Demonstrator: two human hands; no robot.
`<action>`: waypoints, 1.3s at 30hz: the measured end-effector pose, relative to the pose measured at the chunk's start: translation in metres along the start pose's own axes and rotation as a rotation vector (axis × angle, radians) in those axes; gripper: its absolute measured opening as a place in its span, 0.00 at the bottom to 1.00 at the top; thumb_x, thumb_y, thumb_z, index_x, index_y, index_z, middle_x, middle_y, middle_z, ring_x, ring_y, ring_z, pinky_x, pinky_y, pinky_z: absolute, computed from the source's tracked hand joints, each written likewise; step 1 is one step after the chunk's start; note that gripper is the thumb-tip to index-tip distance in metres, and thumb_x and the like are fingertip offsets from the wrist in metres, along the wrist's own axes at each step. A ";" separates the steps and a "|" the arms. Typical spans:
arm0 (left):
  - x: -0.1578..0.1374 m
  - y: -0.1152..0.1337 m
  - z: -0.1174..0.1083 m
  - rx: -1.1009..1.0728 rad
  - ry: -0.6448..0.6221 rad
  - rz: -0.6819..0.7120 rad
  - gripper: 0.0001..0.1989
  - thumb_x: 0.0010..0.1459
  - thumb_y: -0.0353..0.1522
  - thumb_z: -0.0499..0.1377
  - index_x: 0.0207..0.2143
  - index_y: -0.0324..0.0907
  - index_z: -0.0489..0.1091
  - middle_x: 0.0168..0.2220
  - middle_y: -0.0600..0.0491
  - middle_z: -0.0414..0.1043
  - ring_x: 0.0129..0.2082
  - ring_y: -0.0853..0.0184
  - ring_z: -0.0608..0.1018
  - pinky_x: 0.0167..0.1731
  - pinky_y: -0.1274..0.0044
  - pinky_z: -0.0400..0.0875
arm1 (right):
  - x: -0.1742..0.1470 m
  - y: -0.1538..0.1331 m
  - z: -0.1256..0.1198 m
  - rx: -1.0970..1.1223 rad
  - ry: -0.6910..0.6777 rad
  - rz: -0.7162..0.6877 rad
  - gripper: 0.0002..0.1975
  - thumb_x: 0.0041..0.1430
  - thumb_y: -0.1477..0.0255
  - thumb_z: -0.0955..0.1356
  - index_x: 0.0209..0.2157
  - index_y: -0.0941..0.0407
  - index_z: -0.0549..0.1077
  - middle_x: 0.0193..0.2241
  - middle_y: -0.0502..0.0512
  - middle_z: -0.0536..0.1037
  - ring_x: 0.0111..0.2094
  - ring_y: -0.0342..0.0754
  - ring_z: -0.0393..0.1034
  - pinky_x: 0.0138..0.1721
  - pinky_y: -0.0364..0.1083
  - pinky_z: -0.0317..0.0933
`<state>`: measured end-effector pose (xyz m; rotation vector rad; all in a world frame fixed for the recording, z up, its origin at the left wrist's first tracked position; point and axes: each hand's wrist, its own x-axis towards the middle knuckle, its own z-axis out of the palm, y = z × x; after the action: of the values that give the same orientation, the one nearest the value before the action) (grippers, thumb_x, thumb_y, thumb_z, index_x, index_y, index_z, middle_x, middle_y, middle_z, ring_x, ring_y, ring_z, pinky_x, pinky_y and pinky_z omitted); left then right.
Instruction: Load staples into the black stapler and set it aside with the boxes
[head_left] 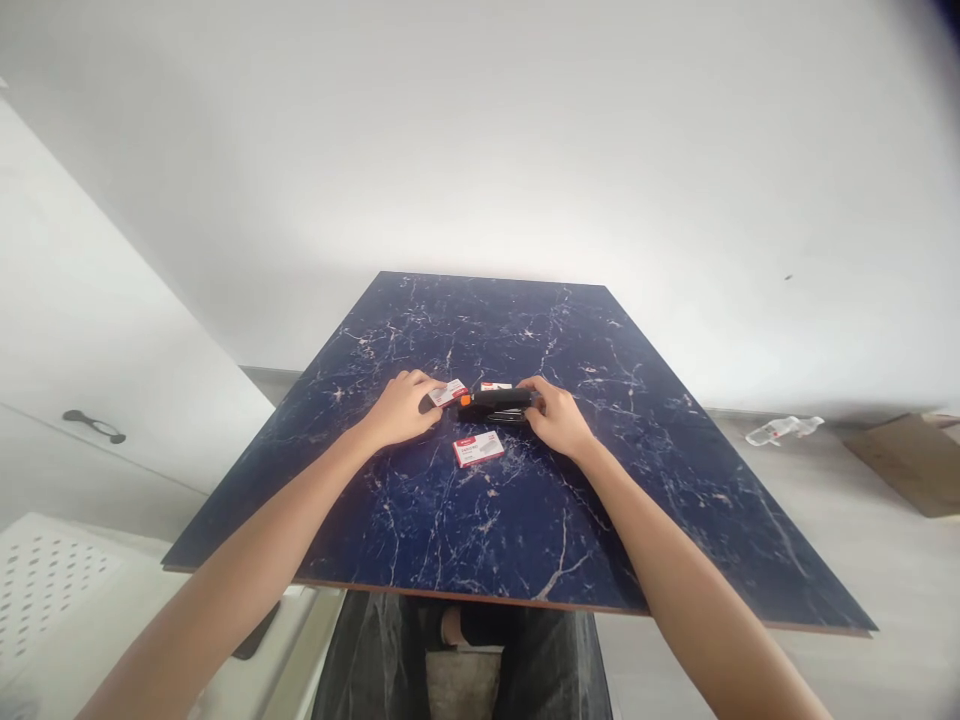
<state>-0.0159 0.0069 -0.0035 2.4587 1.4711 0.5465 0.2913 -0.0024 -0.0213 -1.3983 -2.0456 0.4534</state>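
Note:
My left hand (409, 408) is closed on a small red-and-white staple box (448, 392), gripped between thumb and fingers. My right hand (556, 412) grips the right end of a black stapler (501, 402), which has an orange piece at its left end. The held box is close to that orange end; whether they touch I cannot tell. A second red-and-white box (478, 449) lies flat on the table just in front of the stapler. Behind the stapler, a third small box (496, 386) is partly hidden.
The dark blue marble-patterned table (480, 540) has a thin brown front edge. Beyond it rises a white wall (480, 130). On the floor to the right are a clear plastic bottle (784, 431) and a cardboard box (911, 465). A white cabinet with a dark handle (94, 426) stands left.

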 end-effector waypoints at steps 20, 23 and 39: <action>-0.004 0.019 0.015 -0.032 -0.049 0.130 0.20 0.64 0.42 0.59 0.56 0.47 0.73 0.62 0.43 0.65 0.62 0.46 0.66 0.57 0.53 0.64 | -0.008 -0.013 -0.018 0.100 -0.003 0.281 0.22 0.55 0.77 0.62 0.52 0.52 0.71 0.47 0.57 0.80 0.39 0.52 0.77 0.41 0.49 0.67; -0.002 0.015 0.014 -0.100 -0.083 0.151 0.24 0.63 0.43 0.61 0.60 0.50 0.70 0.60 0.45 0.70 0.59 0.47 0.70 0.57 0.55 0.65 | -0.012 -0.021 -0.024 0.131 -0.053 0.281 0.22 0.55 0.74 0.66 0.53 0.52 0.70 0.51 0.58 0.78 0.41 0.52 0.77 0.39 0.48 0.68; -0.012 0.025 0.015 -0.242 -0.229 0.183 0.48 0.52 0.51 0.68 0.71 0.54 0.53 0.61 0.44 0.67 0.58 0.47 0.70 0.51 0.61 0.70 | -0.035 -0.062 -0.027 -0.036 0.174 0.231 0.16 0.65 0.55 0.65 0.44 0.52 0.70 0.43 0.59 0.79 0.42 0.56 0.74 0.41 0.53 0.66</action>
<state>0.0057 -0.0156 -0.0103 2.3834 1.0364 0.4303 0.2731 -0.0599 0.0253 -1.6449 -1.7700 0.3779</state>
